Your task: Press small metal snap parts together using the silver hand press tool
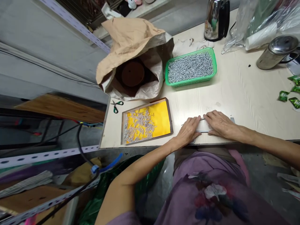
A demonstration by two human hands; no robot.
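At the table's front edge lies a flat, pale rectangular piece with thin metal-looking edges [202,127]; what exactly it is I cannot make out. My left hand [188,130] grips its left end, fingers over the far edge and thumb at the near one. On the other end my right hand [219,125] is closed in the same way, a small gap between the two hands. To the left sits a shallow tray [172,123] with a yellow lining, and small silvery metal pins [142,123] are strewn over its left part.
Behind stands a green plastic basket [191,82] full of similar small metal pieces. An open brown paper sack [133,34] rises behind the tray. Green-handled scissors [116,106] lie at left. Toward the right are a kettle [214,22], a lidded metal jug [269,57] and green wrapped packets [283,96].
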